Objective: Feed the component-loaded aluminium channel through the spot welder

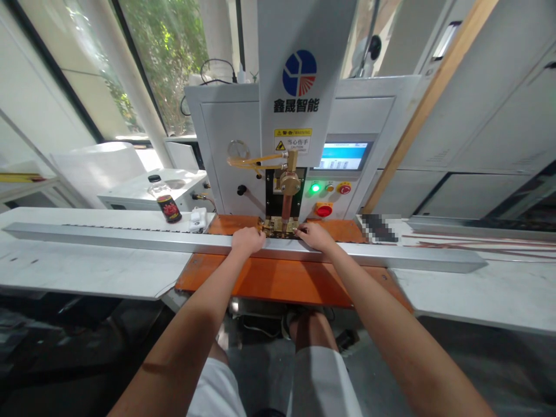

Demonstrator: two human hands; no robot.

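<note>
A long silver metal bar [125, 238] lies crosswise on the bench, running under the electrode [286, 209] of a spot welding machine [230, 127]. My left hand [248, 240] rests at the bar's back edge, just left of the electrode, its fingers closed. What they grip is hidden. To the right of the electrode, my right hand [316, 236] has thumb and forefinger pinched close to the brass fixture [273, 223]. Whatever is in that pinch is too small to name. Along the bar's back edge on the left runs a row of small dark marks.
Orange boards [260, 281] cover the bench under the bar. A dark-labelled bottle [168, 205] and a white object [198, 219] stand back left. Thin copper-coloured rods [460, 246] lie at right. The machine carries a lit screen [343, 156], a green light [315, 188] and a red switch [324, 209].
</note>
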